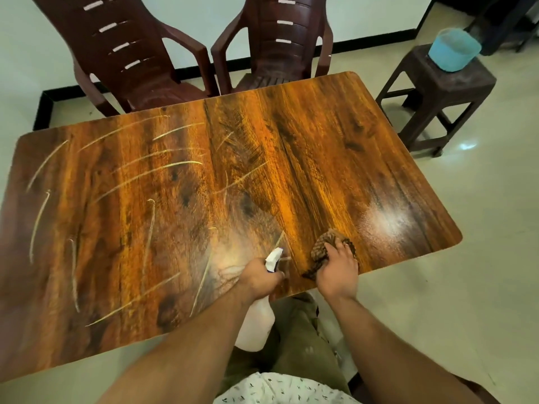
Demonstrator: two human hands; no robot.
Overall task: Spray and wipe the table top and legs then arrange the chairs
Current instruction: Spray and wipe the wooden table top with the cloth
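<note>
Head view: left hand [258,277] grips the spray bottle [256,322], right hand [337,272] clutches the cloth [322,249] (near edge); best wipe the table [145,199] in overlapping strokes.

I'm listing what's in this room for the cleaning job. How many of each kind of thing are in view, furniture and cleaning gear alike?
chairs: 2
table: 1
stool: 1
blue tub: 1
spray bottle: 1
cloth: 1
Total: 7
</note>
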